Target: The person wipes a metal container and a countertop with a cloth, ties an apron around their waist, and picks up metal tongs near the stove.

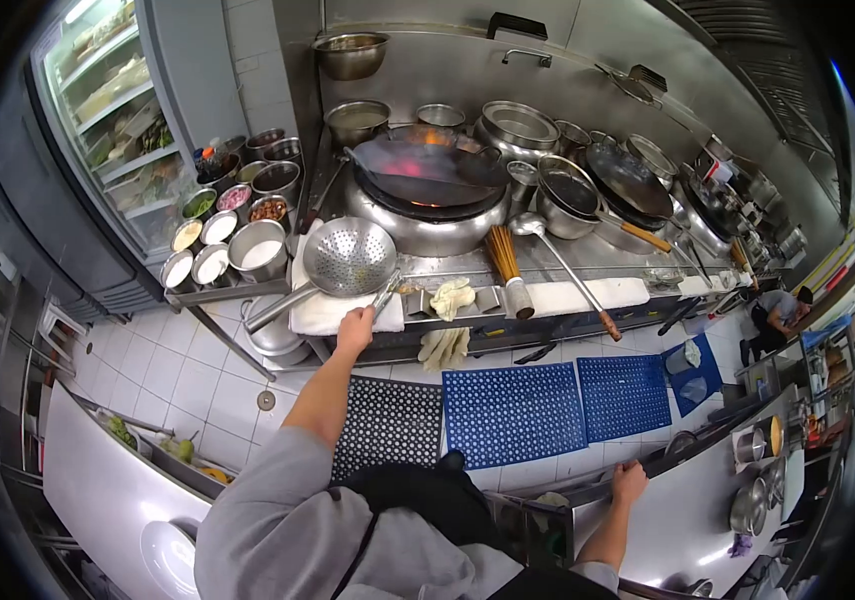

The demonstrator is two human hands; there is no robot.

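Note:
My left hand (355,330) reaches forward to the stove's front edge, its fingers closed around a slim metal utensil (387,292) whose exact kind is unclear. Just beyond it, a perforated metal strainer (350,257) rests on a white towel (320,313). Behind the strainer, a wok (428,172) sits tilted on a burner, with flames and a pink-orange glow around it. Low on the right, my right hand (631,480) is curled at the edge of a steel counter (683,505). Whether it grips that edge or something else is hidden.
Left of the stove stand several seasoning containers (258,250). A bamboo brush (508,265) and a long-handled ladle (568,260) lie right of the wok. Another wok (630,180) sits farther right. Rubber mats (513,410) cover the floor. A person (778,315) is low down at far right.

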